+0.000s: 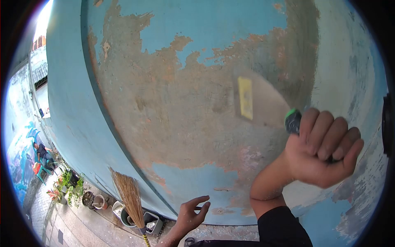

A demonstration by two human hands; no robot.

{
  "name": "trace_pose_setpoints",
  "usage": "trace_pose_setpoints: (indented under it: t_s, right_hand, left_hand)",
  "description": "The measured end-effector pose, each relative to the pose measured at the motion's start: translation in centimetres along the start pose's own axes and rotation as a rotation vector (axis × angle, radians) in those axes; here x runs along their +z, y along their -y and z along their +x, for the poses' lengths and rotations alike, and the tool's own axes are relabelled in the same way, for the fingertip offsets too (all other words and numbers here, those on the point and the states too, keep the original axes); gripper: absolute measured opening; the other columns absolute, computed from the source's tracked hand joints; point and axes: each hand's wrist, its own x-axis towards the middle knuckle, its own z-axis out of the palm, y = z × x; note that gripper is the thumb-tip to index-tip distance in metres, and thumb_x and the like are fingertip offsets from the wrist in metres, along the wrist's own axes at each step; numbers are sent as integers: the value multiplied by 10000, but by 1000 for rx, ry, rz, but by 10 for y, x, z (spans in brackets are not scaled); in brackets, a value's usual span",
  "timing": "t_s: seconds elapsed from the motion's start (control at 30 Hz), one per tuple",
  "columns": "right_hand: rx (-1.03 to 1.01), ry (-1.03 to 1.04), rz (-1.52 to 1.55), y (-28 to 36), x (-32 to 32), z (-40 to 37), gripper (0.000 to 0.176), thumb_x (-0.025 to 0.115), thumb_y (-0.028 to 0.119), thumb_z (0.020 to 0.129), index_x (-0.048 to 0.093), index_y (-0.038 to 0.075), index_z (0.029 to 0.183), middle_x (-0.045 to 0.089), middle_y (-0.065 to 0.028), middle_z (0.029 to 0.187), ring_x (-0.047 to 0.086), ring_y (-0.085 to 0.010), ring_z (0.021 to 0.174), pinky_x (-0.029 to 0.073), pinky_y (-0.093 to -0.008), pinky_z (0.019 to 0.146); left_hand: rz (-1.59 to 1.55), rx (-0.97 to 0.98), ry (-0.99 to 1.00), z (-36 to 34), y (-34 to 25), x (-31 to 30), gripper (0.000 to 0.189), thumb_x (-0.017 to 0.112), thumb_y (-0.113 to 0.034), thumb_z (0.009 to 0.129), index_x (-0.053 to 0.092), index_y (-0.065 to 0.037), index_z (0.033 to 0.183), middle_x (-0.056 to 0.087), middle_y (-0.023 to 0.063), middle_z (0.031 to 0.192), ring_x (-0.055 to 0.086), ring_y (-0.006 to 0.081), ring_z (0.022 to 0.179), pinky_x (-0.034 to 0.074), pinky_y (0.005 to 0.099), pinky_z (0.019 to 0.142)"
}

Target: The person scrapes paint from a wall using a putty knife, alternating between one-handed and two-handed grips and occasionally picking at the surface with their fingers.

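My right hand [325, 144] is wrapped round the black and green handle of a putty knife [267, 101]. Its wide blade, slightly blurred, carries a yellow label and points left across the wall [181, 107]. On that wall, blue paint has come away in ragged patches, baring grey-brown plaster. Low in the view, my left hand [191, 216] is held before the lower wall with thumb and forefinger apart and nothing between them. A stick broom [126, 193] leans, bristles up, to the left of it.
Buckets and a grey bin [153, 224] stand at the wall's foot beside the broom. Potted plants [70, 183] line the paved floor [74, 226] further left. A person [42, 154] sits on a green chair in the far left background. A raised blue pillar edge [108, 111] runs down the wall.
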Motion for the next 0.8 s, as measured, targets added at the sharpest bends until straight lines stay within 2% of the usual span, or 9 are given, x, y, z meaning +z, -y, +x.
trace_pose_setpoints:
  t_s: [0.13,0.17,0.23,0.27,0.37,0.43,0.53,0.63,0.8]
  right_hand:
    - [250,-553,-222,-38,9,21,385,398,260,989,361,163,618,341,22,512,298,-99,435,321,-261,495]
    - [246,-550,-221,-27,6,18,385,398,260,989,361,163,618,341,22,512,298,-99,435,321,-261,495]
    - [-15,-92,-171,2,-1,13,342,478,208,927,329,129,630,328,13,525,294,-131,451,310,-309,483]
    - [-12,-86,-167,-4,-2,16,342,478,208,927,329,129,630,328,13,525,294,-131,451,310,-309,483]
    - [94,-631,-367,-32,13,34,388,417,250,976,309,181,610,301,38,509,271,-96,431,279,-281,482]
    - [129,-569,-398,-14,8,35,390,416,250,979,314,178,609,304,35,507,278,-96,432,284,-281,480]
    - [34,-396,178,2,-9,36,368,520,239,931,360,125,621,365,2,508,321,-115,435,329,-291,471]
    - [208,-542,-301,-38,10,33,381,404,272,987,381,163,623,360,38,501,340,-116,424,341,-288,461]
    - [36,-255,-296,-10,1,30,358,529,231,955,398,120,641,381,14,496,317,-98,421,334,-292,442]
  left_hand:
    - [-9,-60,-115,-23,8,3,233,634,-153,923,704,12,1073,728,147,977,689,169,882,564,313,747]
    - [9,-59,-122,-26,11,1,234,630,-157,927,705,11,1072,728,144,966,687,161,856,563,309,736]
    - [-8,-108,-137,-29,12,-2,246,642,-169,920,702,18,1068,726,158,970,695,188,881,568,322,757]
    - [-24,-174,-142,-32,12,-2,259,654,-180,912,700,24,1064,724,171,974,704,215,905,572,335,778]
    - [-57,-177,-167,-37,15,2,261,652,-195,915,706,21,1051,725,167,962,701,209,901,566,336,777]
    - [-74,-187,-164,-43,14,6,255,651,-191,916,707,19,1048,725,164,953,701,212,897,562,335,776]
    - [-57,-175,-187,-43,15,14,257,650,-192,917,707,21,1047,725,164,953,700,214,901,561,335,776]
    - [-34,-175,-150,-48,9,21,268,650,-207,920,707,24,1044,725,165,958,698,217,910,561,337,783]
    - [-49,-161,-186,-48,4,19,285,651,-226,921,704,22,1051,723,163,971,694,213,918,559,339,792]
